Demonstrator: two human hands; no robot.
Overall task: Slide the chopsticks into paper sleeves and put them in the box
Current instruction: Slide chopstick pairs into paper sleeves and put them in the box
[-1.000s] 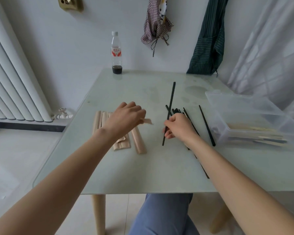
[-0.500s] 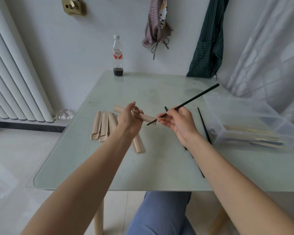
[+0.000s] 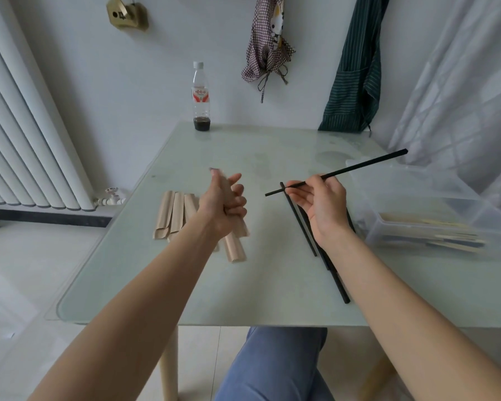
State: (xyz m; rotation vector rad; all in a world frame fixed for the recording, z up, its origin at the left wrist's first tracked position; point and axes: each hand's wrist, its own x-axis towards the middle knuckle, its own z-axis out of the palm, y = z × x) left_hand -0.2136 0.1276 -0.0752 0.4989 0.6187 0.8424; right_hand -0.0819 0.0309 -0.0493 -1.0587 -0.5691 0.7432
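My left hand (image 3: 224, 205) grips a tan paper sleeve (image 3: 239, 227) and holds it roughly end-on above the glass table (image 3: 272, 285). My right hand (image 3: 324, 202) pinches black chopsticks (image 3: 359, 167) that slant from lower left to upper right, with the tip pointing toward the sleeve a short gap away. More tan sleeves (image 3: 172, 215) lie side by side left of my left hand. Several loose black chopsticks (image 3: 321, 250) lie on the table under my right hand. A clear plastic box (image 3: 411, 198) at the right holds several sleeved chopsticks.
A plastic bottle (image 3: 200, 96) with dark liquid at its bottom stands at the table's far edge by the wall. A white radiator (image 3: 21, 134) runs along the left. Cloths hang on the wall, and a curtain hangs behind the box.
Both hands lifted off the table, the left with a sleeve and the right with chopsticks. The left hand has turned the sleeve more upright, and the chopstick tip now sits apart from it.
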